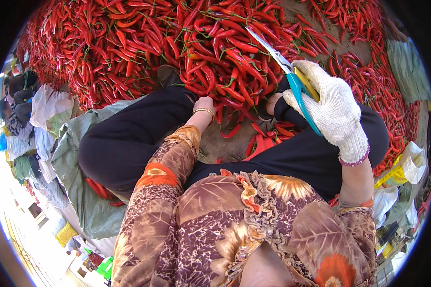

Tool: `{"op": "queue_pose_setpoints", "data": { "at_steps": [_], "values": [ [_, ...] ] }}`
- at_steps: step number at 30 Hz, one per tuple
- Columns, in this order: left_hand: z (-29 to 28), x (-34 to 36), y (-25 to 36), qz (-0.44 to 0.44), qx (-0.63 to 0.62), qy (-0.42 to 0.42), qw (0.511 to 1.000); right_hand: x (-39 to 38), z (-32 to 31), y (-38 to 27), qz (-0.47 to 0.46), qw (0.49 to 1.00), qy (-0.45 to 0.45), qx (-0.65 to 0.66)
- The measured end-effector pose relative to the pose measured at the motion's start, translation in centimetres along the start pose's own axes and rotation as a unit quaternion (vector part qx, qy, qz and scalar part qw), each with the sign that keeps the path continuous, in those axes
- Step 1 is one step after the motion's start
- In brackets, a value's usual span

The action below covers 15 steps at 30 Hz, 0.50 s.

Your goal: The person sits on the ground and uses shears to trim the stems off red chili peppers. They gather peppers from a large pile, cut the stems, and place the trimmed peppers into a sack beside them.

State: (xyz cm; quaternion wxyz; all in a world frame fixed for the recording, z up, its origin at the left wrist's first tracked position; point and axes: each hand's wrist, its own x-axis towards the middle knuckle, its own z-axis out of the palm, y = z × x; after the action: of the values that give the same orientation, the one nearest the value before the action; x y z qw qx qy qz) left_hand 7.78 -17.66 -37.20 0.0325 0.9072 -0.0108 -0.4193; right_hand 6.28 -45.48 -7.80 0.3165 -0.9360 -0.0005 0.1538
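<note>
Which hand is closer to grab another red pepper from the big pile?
Probably the left hand: it is bare and already reaching into the red chili peppers. The gloved right hand is busy holding the scissors above the pile.

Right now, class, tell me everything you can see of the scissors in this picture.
The scissors have long, pale metal blades and blue and yellow plastic handles. The right hand, in a white knitted glove, holds them by the handles. The blades look nearly closed and point up and left over the heap of red chillies; the tip lies above the pile. Whether it touches a chilli cannot be told.
</note>
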Motion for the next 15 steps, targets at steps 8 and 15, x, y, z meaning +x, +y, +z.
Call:
{"op": "queue_pose_setpoints", "data": {
  "at_steps": [8, 15],
  "values": [
    [-1.2, -0.9, -1.0, -0.008, -0.007, 0.143, 0.990, -0.2, 0.1, 0.2, -0.021, 0.999, 0.014, -0.048],
    [-0.7, -0.4, -0.6, 0.001, 0.006, 0.094, 0.996, -0.2, 0.0, 0.3, -0.011, 1.000, 0.016, -0.024]
  ]
}}
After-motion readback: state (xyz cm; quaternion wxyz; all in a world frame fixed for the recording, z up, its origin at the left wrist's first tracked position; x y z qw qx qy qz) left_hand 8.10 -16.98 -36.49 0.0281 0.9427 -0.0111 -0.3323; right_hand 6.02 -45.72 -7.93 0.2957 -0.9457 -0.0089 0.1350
